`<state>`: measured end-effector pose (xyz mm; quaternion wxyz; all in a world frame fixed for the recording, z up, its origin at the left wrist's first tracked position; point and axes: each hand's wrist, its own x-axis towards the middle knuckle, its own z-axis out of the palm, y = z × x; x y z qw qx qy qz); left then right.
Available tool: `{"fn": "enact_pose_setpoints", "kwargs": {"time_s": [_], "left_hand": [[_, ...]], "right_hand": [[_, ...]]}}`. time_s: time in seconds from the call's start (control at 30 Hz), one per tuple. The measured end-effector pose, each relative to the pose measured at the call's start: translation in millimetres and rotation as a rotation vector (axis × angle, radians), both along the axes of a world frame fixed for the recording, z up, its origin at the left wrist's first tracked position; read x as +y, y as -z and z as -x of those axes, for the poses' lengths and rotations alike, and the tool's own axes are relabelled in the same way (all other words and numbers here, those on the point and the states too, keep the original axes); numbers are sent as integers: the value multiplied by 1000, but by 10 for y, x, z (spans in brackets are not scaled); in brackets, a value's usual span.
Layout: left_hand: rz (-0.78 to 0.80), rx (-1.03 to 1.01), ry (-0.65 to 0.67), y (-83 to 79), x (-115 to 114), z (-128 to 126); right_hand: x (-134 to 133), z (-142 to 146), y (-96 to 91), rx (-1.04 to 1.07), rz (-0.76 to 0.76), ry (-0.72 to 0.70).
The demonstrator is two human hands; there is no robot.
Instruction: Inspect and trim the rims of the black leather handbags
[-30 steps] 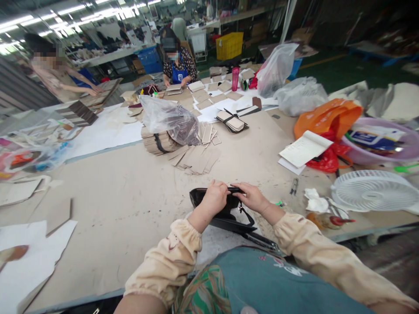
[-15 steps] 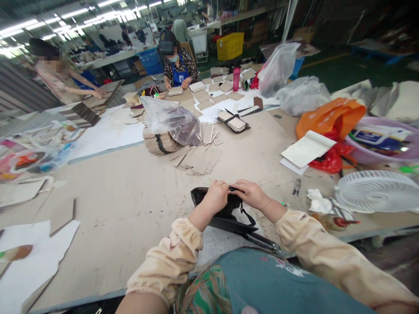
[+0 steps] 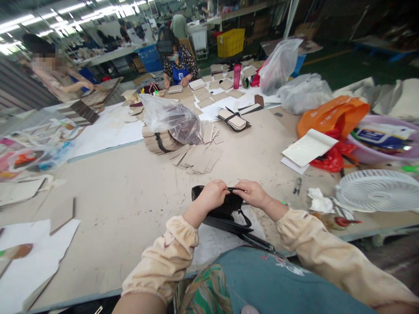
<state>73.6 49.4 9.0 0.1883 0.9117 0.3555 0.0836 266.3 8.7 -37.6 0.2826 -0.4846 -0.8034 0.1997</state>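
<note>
A black bag (image 3: 225, 223) is held with its mouth gaping over a white sheet (image 3: 209, 248) at the table's near side. My left hand (image 3: 214, 195) is closed on the far rim of the bag, left of its middle. Close beside it, my right hand (image 3: 252, 193) pinches the same rim between thumb and fingers. A black strap (image 3: 258, 242) trails from the bag toward my apron. The inside of the bag is dark, and my left hand hides part of the rim.
Beyond the bag lie loose card pieces (image 3: 198, 159) and a bundled stack (image 3: 157, 140) under a plastic bag (image 3: 173, 117). To the right are small snips (image 3: 297, 186), a notebook (image 3: 309, 148) and a white fan cover (image 3: 376, 192). A co-worker (image 3: 178, 65) sits across the table.
My left hand has shifted slightly left along the bag's rim, and the bag's front has tilted a little. My right hand keeps its pinch in nearly the same place.
</note>
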Motion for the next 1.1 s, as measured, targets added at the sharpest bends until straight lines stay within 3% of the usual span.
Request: {"fn": "enact_pose_setpoints", "kwargs": {"time_s": [0.23, 0.43, 1.1], "left_hand": [[-8, 40, -25, -51, -4, 96], [58, 37, 50, -82, 54, 150], [-71, 126, -64, 66, 42, 95]], "right_hand": [[-49, 35, -12, -29, -27, 40], [-60, 37, -8, -32, -43, 44], [-58, 51, 14, 6, 6, 61]]}}
